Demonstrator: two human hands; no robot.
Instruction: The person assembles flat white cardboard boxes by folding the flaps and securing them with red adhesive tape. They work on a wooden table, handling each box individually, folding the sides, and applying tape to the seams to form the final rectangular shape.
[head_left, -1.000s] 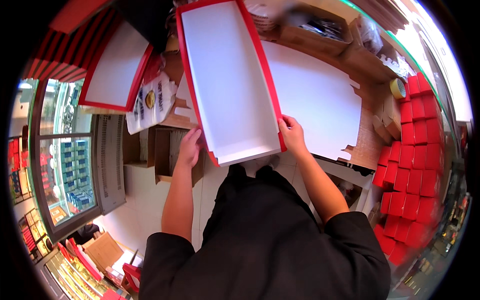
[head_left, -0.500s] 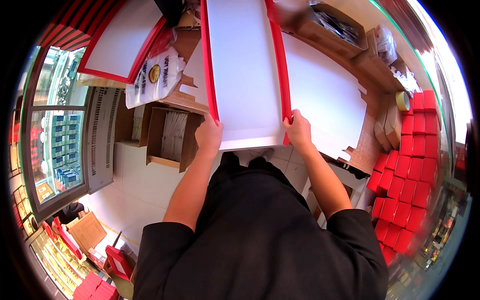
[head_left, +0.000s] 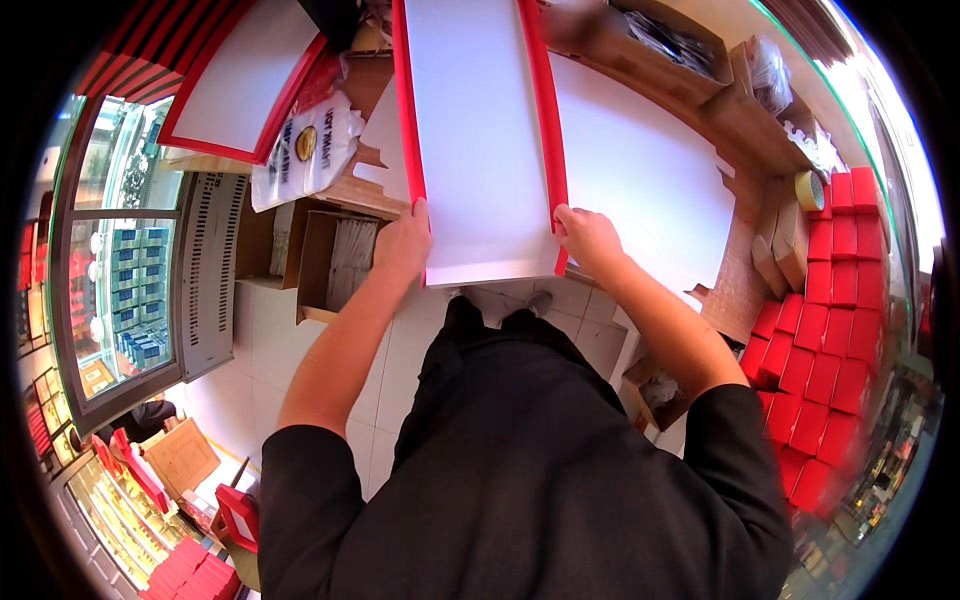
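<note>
"Tray [head_left: 470, 140] — where is it?"

"Straight in front of me, long and white inside with red rims, reaching out over the desk [head_left: 738, 285]. Its far end runs past the top of my view. I can't tell whether it touches the desk."

"And your hold?"

"My left grip [head_left: 403, 243] is closed on the left rim, near the close corner. My right grip [head_left: 588, 238] pinches the opposite rim, thumb and fingers drawn together."

"What differs from a second ago?"

"The tray slanted away to the left then, part of its far rim showing; now it points nearly straight ahead. My left grip sits higher in view."

"Containers?"

"Beyond my right grip, an open carton [head_left: 670, 82] holds dark, shiny packets [head_left: 670, 45], too small to make out. Next to it, another carton [head_left: 745, 105] has clear plastic [head_left: 768, 78] bulging up. Lower left — near my left forearm — an open carton [head_left: 314, 265] is packed with thin white pieces [head_left: 352, 258] standing in a row."

"Further left?"

"Blue boxes [head_left: 140, 290], stacked behind glass."
</note>
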